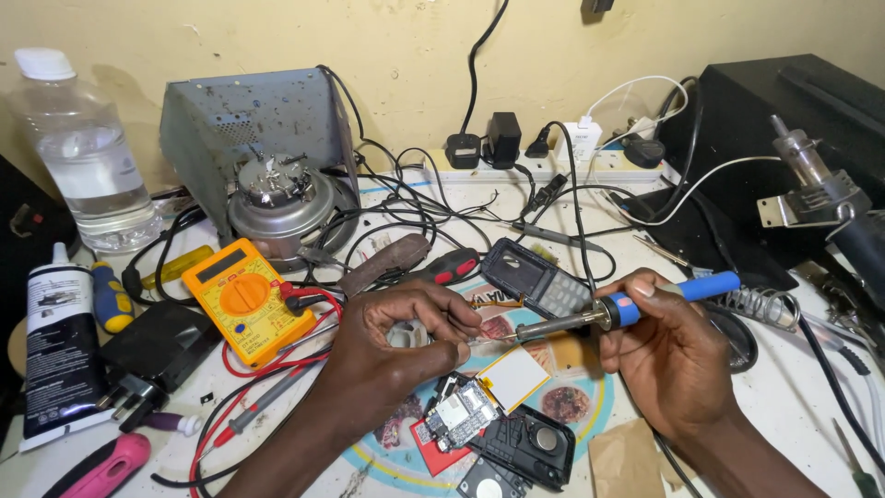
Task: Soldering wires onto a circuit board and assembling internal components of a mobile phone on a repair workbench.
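Observation:
My right hand (668, 355) grips a soldering iron with a blue handle (678, 293), its metal tip pointing left toward my left hand. My left hand (392, 355) is closed around a small roll of solder wire (406, 334), pinching the thin strand near the iron's tip. Just below the hands lie a small phone circuit board (458, 413), a flat yellow-edged battery (513, 377) and black phone casing parts (525, 444). A dark keypad phone (533, 277) lies behind the iron's tip.
A yellow multimeter (238, 297) with red and black leads sits left. Behind are a grey metal unit (258, 138), a plastic bottle (83, 157), a power strip (544, 164) with chargers. A hot-air gun (816, 189) and coiled iron stand (758, 306) are right. Screwdrivers and a glue tube (57, 341) lie far left.

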